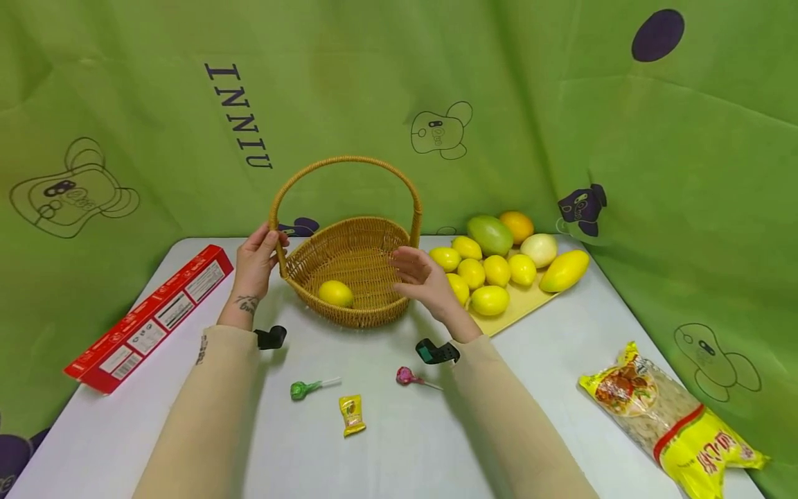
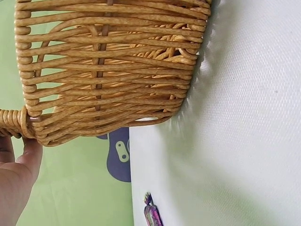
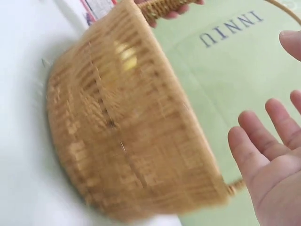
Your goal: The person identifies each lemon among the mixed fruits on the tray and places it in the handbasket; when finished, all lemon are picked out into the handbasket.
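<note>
A woven wicker basket [image 1: 368,305] with a tall arched handle [image 1: 349,161] stands mid-table, and one yellow lemon [image 1: 335,293] lies inside it. My left hand [image 1: 263,242] grips the handle where it meets the left rim; the left wrist view shows the fingers [image 2: 19,165] against that joint beside the basket wall [image 2: 108,70]. My right hand [image 1: 406,269] hovers open at the right rim, fingers spread, holding nothing. In the right wrist view the open palm [image 3: 268,160] faces the blurred basket [image 3: 127,132].
To the right, a yellow board [image 1: 517,308] carries several lemons [image 1: 489,300] and mangoes [image 1: 564,270]. A red box [image 1: 149,319] lies at left and a noodle bag [image 1: 673,416] at front right. Green lollipop [image 1: 302,389], pink lollipop [image 1: 406,376] and yellow candy packet [image 1: 352,414] lie near me.
</note>
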Motion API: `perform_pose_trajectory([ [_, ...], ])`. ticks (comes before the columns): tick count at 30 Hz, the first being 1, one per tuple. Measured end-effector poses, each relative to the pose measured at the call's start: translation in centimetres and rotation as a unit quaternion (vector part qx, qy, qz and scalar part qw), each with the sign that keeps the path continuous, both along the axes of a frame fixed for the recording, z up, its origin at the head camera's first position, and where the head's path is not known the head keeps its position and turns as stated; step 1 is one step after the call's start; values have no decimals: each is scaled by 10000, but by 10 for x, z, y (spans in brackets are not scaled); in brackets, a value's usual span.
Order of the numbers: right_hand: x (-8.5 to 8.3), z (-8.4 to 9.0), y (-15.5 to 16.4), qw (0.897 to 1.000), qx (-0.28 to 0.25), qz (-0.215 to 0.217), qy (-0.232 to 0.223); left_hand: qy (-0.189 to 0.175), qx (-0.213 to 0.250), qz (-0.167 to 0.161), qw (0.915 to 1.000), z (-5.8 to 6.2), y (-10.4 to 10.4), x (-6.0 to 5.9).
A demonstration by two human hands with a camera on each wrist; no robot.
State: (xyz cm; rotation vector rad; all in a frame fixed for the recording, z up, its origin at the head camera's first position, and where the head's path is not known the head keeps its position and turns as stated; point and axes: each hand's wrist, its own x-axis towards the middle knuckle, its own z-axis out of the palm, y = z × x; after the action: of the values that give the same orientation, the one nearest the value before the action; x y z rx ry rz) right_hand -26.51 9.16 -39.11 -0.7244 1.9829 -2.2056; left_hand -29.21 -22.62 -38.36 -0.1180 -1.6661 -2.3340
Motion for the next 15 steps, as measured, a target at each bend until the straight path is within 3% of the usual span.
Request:
perform_pose_trajectory([
  [8, 2, 3, 69, 9986, -293, -422, 135, 62, 94, -56, 9999, 1, 0, 0],
  [15, -8, -10, 144, 9966, 207, -791, 3, 44, 52, -134, 9999, 0, -1, 1],
])
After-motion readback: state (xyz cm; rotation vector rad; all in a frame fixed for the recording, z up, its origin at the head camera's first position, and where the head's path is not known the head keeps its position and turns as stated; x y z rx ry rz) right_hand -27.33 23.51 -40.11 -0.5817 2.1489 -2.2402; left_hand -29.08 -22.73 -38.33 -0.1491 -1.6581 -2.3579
